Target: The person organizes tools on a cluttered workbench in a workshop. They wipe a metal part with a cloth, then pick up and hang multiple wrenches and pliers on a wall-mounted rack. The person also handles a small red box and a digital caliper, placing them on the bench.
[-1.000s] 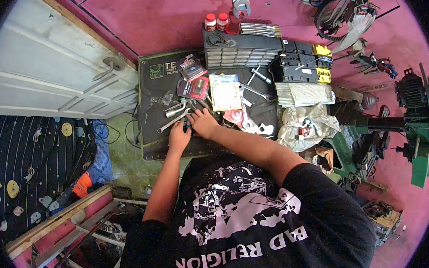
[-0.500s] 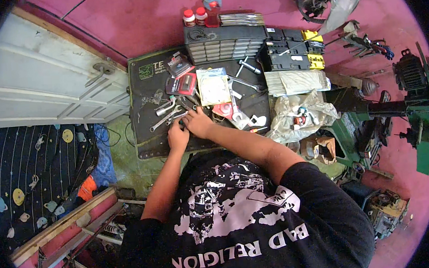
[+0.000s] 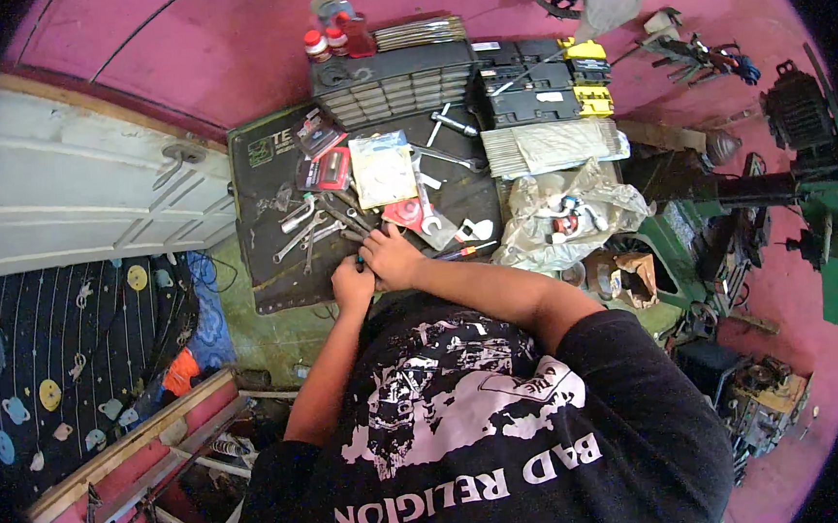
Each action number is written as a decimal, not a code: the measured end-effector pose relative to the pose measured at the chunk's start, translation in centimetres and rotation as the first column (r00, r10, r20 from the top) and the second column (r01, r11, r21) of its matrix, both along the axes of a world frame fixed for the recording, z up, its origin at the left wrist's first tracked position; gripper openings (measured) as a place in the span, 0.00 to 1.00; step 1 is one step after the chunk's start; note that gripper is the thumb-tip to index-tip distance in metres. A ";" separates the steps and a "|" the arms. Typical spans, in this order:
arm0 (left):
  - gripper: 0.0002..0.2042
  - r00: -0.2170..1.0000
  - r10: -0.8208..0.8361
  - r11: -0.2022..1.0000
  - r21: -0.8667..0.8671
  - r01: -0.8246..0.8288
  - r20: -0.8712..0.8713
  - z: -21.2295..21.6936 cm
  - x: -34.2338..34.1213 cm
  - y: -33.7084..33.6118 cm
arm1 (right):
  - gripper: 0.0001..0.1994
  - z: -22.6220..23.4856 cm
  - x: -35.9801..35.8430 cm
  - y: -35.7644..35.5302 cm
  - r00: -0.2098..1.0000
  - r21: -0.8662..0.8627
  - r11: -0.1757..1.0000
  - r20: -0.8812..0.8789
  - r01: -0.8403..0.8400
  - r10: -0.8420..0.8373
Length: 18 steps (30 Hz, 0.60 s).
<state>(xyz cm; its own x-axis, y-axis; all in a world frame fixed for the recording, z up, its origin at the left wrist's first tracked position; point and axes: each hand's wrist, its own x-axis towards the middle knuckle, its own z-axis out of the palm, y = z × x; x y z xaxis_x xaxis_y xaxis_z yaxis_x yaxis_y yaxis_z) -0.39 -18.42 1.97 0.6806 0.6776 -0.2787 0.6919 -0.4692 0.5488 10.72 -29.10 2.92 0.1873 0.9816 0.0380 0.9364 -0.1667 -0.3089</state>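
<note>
Close together at the near edge of the dark work mat (image 3: 275, 286), my left hand (image 3: 353, 284) and my right hand (image 3: 393, 257) both have curled fingers. A small dark object (image 3: 360, 263) shows at the left fingertips; its kind is unclear. What the right fingers hold, if anything, is hidden beneath them. Several wrenches (image 3: 297, 241) lie just beyond, left of the hands, near a silver socket tool (image 3: 299, 214). Past the right hand are a larger open-end wrench (image 3: 430, 220), a screwdriver (image 3: 465, 251) and a flat yellow-and-white packet (image 3: 383, 172).
A small-drawer cabinet (image 3: 392, 84) stands at the back, with black-and-yellow cases (image 3: 534, 93) to its right. Crumpled clear plastic (image 3: 532, 215) and a bundle of thin rods (image 3: 552, 145) lie at the right. A white door (image 3: 92, 177) borders the left side.
Both hands have drawn back toward me, off the wrenches and nearer the mat's front edge. More wrenches and the screwdriver now show. The whole view has shifted and tilted slightly.
</note>
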 end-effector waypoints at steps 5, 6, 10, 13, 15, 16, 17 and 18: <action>0.17 0.981 -0.067 0.984 -0.149 0.095 0.181 2.5 5.9 -4.3 | 0.32 3.0 4.8 -8.2 0.965 0.139 0.961 -0.136 0.241 -0.223; 0.17 0.973 -0.117 0.975 -0.165 0.151 0.199 2.5 7.4 -5.6 | 0.32 3.7 5.6 -10.5 0.944 0.163 0.937 -0.177 0.308 -0.279; 0.19 0.880 -0.432 0.865 -0.186 0.466 0.196 4.3 13.7 -14.0 | 0.33 4.5 6.8 -21.1 0.795 0.132 0.793 -0.244 0.594 -0.555; 0.20 0.695 -0.694 0.673 -0.176 0.719 0.187 5.0 17.7 -21.2 | 0.35 2.6 7.4 -29.3 0.678 0.076 0.674 -0.127 0.735 -0.724; 0.25 0.539 -0.816 0.523 -0.129 0.842 0.208 3.6 19.5 -25.6 | 0.34 2.0 7.7 -33.7 0.593 0.036 0.592 -0.095 0.805 -0.800; 0.28 0.475 -0.854 0.461 -0.117 0.880 0.212 3.5 20.2 -27.7 | 0.34 1.5 8.2 -35.7 0.561 0.013 0.562 -0.101 0.827 -0.822; 0.32 0.465 -0.870 0.451 -0.119 0.885 0.162 2.7 20.6 -29.7 | 0.33 1.5 8.8 -37.3 0.563 0.066 0.560 -0.050 0.826 -0.825; 0.32 0.445 -0.876 0.437 -0.085 0.896 0.185 1.4 21.0 -31.3 | 0.33 1.2 9.4 -38.8 0.532 0.046 0.532 0.008 0.845 -0.846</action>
